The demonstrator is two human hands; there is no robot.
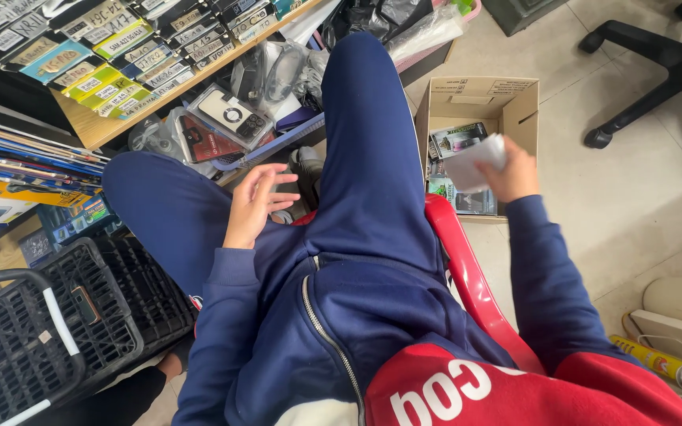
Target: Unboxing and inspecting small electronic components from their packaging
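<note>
You had a pale tiled floor under you. On it stood an open cardboard box beside your red plastic chair, a black mesh basket to your left, and an office chair's wheeled black base.

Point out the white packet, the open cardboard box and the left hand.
white flat packet (474,162), head view, its middle.
open brown cardboard box (479,99), head view, far inner wall.
left hand (252,207), head view, palm.

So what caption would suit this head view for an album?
Seated person's right hand holds a white packet over a cardboard box; left hand rests open.
</note>
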